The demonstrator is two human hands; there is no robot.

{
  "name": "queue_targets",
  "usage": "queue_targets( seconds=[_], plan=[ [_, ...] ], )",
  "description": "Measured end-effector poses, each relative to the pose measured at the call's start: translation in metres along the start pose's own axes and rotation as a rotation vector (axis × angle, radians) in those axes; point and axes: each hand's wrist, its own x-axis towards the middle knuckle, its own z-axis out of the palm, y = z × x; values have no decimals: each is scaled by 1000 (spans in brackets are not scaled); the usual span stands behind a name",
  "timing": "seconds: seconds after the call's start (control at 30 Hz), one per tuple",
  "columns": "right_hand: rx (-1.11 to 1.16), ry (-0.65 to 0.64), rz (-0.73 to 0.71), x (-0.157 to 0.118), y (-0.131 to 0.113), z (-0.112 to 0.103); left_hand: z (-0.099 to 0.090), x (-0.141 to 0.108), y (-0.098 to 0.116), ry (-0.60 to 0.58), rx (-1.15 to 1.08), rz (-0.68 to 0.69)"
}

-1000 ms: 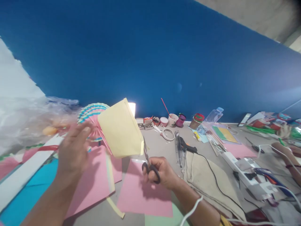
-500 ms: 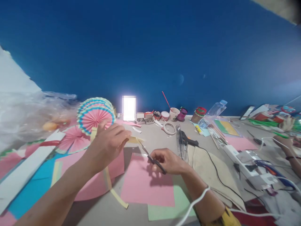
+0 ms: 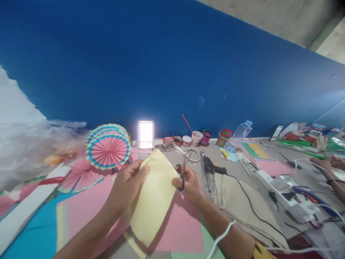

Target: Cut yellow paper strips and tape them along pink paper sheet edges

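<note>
Pinching the yellow paper [image 3: 155,194] by its upper left edge, the left hand [image 3: 130,181] has thumb and fingers pressed together. The right hand [image 3: 191,185] curls its grip round the scissors [image 3: 182,177], beside the paper's right edge; a pink sheet [image 3: 185,226] lies beneath the paper.

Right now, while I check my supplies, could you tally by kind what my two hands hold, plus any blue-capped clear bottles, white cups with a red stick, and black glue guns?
Yellow paper in left hand: 1
Scissors in right hand: 1
Blue-capped bottle: 1
White cup with red stick: 1
Black glue gun: 1
Total: 5
</note>
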Motion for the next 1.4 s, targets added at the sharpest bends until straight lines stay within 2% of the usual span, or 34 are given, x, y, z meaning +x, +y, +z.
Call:
queue_targets(
  seconds=[0.13, 0.27, 0.37, 0.5, 0.63, 1.03, 1.23, 1.4],
  plan=[
    [2, 95, -40, 0, -12, -3, -4, 6, -7, 87, 362, 197],
    [-85, 91, -82, -2, -24, -12, -5, 11, -13, 92, 625, 229],
    [-206, 95, -183, -3, -25, -16, 1, 12, -17, 75, 694, 275],
    [-361, 63, -363, -7, -21, -16, 8, 15, -22, 14, 606, 268],
    [-437, 13, -414, -11, -23, -15, 9, 19, -28, -19, 532, 210],
    [-425, 87, -383, -8, -21, -21, -3, 24, -34, -24, 398, 47],
    [-341, 156, -223, 5, -27, -35, -10, 26, -37, -215, 214, -159],
    [-229, 212, -145, 16, -36, -46, -2, 20, -41, -362, 48, -308]
  ],
)
